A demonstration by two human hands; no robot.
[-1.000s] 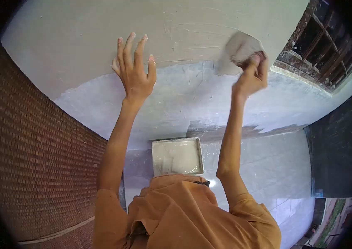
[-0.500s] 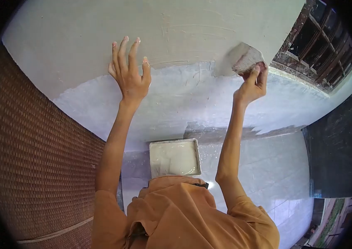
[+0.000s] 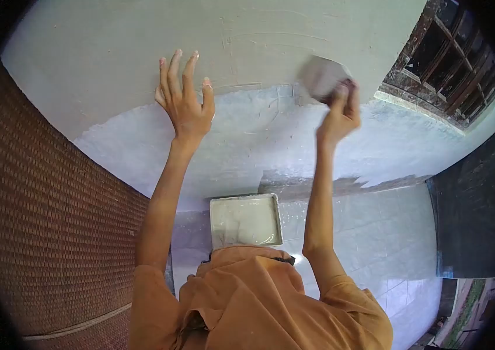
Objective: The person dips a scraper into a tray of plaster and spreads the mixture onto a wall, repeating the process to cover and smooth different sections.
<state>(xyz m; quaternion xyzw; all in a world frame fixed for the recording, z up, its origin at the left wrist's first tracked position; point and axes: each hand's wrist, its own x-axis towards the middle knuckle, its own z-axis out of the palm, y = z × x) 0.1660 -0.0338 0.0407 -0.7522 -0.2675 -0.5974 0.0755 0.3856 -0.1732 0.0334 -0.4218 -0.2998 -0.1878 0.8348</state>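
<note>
My left hand [image 3: 188,105] is held up at the wall [image 3: 160,151], fingers spread, with pale smears on the fingertips and nothing in its grasp. In my right hand [image 3: 339,119] is a putty knife [image 3: 322,77] with a broad grey blade, pinched between thumb and fingers and slightly blurred. Its blade overlaps the wall along the border between the smooth greyish coat [image 3: 259,23] above and the whiter strip below. Thin ridges mark the coat between my two hands.
A square tray of creamy white paste [image 3: 246,197] stands below, in front of my body. A woven brown panel [image 3: 60,221] lines the left side. At the upper right is a wooden-framed window [image 3: 446,58], with a dark panel [image 3: 475,204] below it.
My right hand has moved left with the putty knife, away from the window, and the blade has turned a little. My left hand has barely shifted.
</note>
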